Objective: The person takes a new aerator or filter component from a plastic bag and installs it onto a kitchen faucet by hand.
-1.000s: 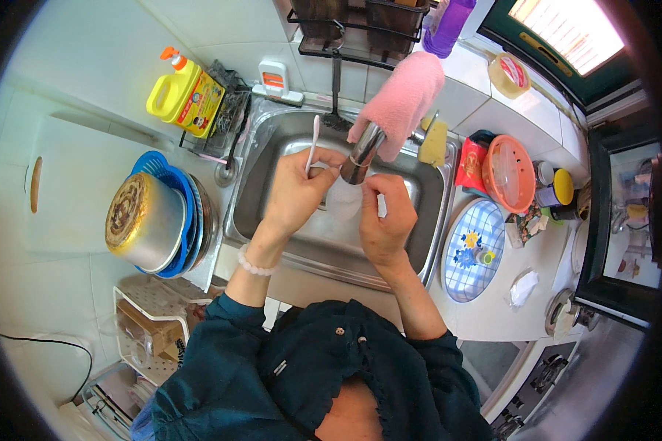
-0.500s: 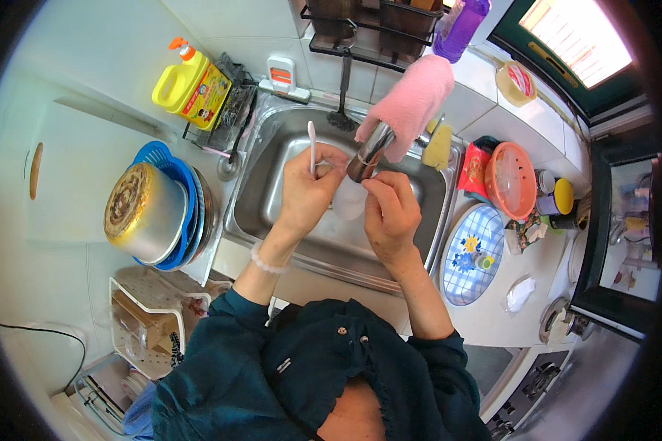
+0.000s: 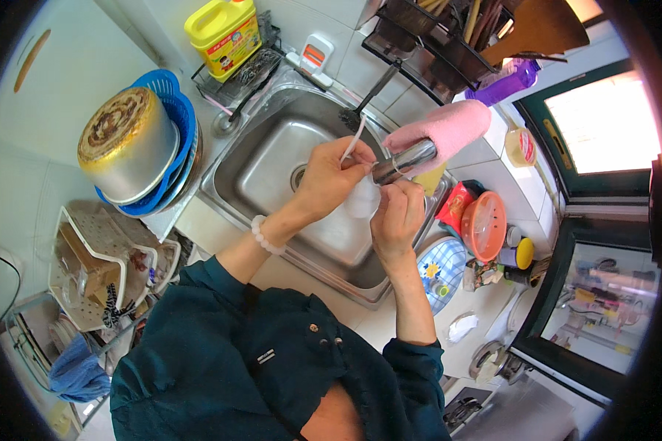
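Both hands are up over the steel sink (image 3: 272, 165), just under the chrome tap spout (image 3: 404, 160); the left hand (image 3: 329, 176) has its grip closed narrowly on a thin white stick-like utensil (image 3: 352, 140), which points up and away from the fingers; what kind of utensil it is I cannot make out; the right hand (image 3: 399, 213) is curled beside it, its grip closed on a small white object (image 3: 362, 200) that sits between the two hands and touches both; a pale bead bracelet (image 3: 261, 234) circles the left wrist; a pink cloth (image 3: 445, 126) is draped over the tap, behind the hands; on the worktop to the person's left an upturned metal pot (image 3: 125, 140) rests in a blue plastic basket (image 3: 176, 110), and beyond it a yellow detergent jug (image 3: 224, 33) stands against the tiled wall next to a wire rack; to the right of the sink lie a blue-and-white patterned plate (image 3: 441, 268) and, just past it, an orange round lid (image 3: 485, 224) next to a red packet; a dark utensil rack (image 3: 434, 37) hangs on the wall above the tap; the person wears a dark teal top.
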